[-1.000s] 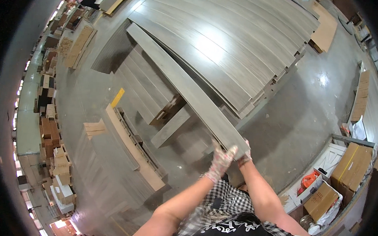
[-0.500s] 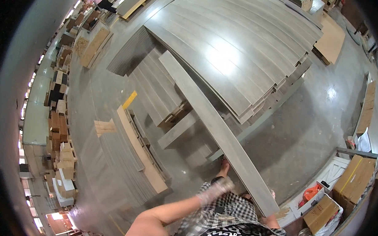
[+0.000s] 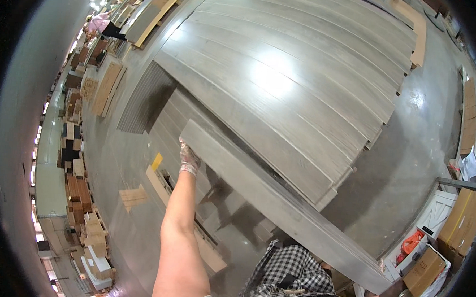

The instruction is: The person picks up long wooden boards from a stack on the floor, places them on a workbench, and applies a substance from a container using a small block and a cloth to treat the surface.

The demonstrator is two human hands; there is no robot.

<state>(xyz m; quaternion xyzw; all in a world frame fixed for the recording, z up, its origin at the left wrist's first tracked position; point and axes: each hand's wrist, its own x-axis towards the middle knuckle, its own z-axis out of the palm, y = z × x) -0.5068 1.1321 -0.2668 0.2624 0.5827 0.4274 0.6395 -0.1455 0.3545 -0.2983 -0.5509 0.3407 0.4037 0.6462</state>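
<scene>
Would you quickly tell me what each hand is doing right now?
Left hand: gloved, closed on the far end of the long grey plank.
Right hand: out of view; cannot be told.

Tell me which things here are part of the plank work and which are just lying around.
In hand:
left hand, gloved, gripping the far end of the long grey plank
laid grey floor

Lying about:
cardboard boxes
orange object
yellow piece
stacked boxes
</scene>
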